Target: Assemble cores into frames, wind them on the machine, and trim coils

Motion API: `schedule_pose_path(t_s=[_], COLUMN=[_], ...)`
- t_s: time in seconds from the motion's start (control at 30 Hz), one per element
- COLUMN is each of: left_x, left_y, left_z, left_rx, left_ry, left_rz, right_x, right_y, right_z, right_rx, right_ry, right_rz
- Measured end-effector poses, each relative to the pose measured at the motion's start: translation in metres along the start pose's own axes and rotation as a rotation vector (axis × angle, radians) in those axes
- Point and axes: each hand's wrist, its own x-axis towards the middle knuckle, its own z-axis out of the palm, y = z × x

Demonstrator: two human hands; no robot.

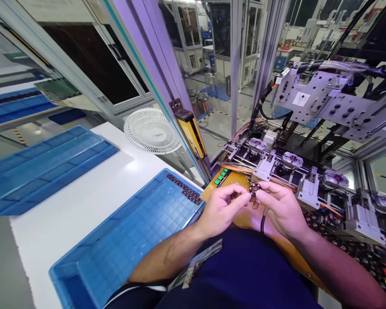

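Note:
In front of my body, a small dark ring with copper-coloured parts, which looks like a motor stator (pixel 254 189), is held up between both hands. My right hand (pixel 278 206) pinches its right side between thumb and fingers. My left hand (pixel 225 208) is closed too, its thumb and fingertips meeting at the ring's left edge. Just beyond the hands stands a machine with a row of round metal fixtures (pixel 292 159); dark and copper parts sit on some of them. Many similar stators (pixel 188 191) lie in rows at the far end of a blue tray (pixel 116 219) to my left.
Another blue tray (pixel 48 169) stands on the white table (pixel 93 184). A white fan (pixel 152 131) is behind the table, beside an aluminium post with a yellow sensor (pixel 192 135). Green buttons (pixel 221 176) sit on the yellow panel. More stators (pixel 357 253) lie at right.

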Motion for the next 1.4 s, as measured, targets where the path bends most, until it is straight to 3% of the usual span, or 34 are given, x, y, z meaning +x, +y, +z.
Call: schedule_pose_path(t_s=[0.13,0.27,0.43,0.7,0.87,1.03,1.13,1.23,1.4], left_x=[-0.003,-0.006,-0.002,0.003,0.000,-0.002,-0.004,-0.006,-0.005], left_y=[-0.012,-0.024,-0.023,-0.022,-0.020,-0.019,-0.019,-0.017,-0.015], left_z=[-0.003,-0.003,-0.002,-0.005,-0.009,-0.008,-0.008,-0.008,-0.007], left_rx=[0.072,0.184,0.221,0.344,0.351,0.358,0.375,0.356,0.278], left_ry=[0.082,0.203,0.082,0.119,0.086,0.073,0.107,0.117,0.083], left_rz=[0.002,0.202,0.414,0.600,0.591,0.570,0.535,0.502,0.482], right_x=[0.002,0.002,0.000,-0.003,-0.004,0.002,0.007,0.011,0.015], right_y=[-0.002,-0.004,-0.003,0.005,-0.021,-0.042,-0.041,-0.036,-0.029], right_z=[-0.001,0.000,0.003,-0.004,-0.012,0.004,0.011,0.009,0.000], right_rx=[0.062,0.073,0.036,-0.098,-0.278,-0.718,-0.758,-0.625,-0.435], right_ry=[0.013,0.017,-0.006,-0.104,-0.132,-0.113,-0.109,-0.085,0.062], right_rz=[0.028,0.027,0.017,-0.011,-0.266,-0.481,-0.479,-0.405,-0.267])
